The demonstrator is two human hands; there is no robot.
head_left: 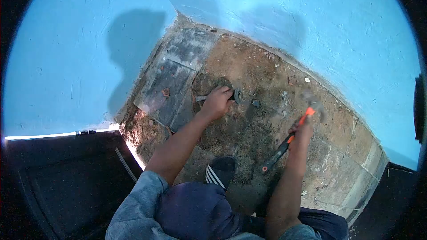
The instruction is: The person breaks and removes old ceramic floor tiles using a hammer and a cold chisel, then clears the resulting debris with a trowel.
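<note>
My left hand (pixel 216 103) is closed around a chisel (pixel 201 98) held low over the floor. Its flat blade points left toward the edge of a grey tile (pixel 165 102), and its round dark end shows on the right of my fist. In my right hand (pixel 302 134) is a hammer (pixel 278 154), gripped partway along its black and orange handle. The hammer head (pixel 316 109) is raised to the right of the chisel and somewhat blurred.
Broken floor (pixel 249 62) with soil, rubble and loose chips surrounds my hands. Blue walls (pixel 275 4) meet at a corner ahead. A dark door panel (pixel 66 173) stands at lower left. My striped slide sandal (pixel 221 171) is just below the work area.
</note>
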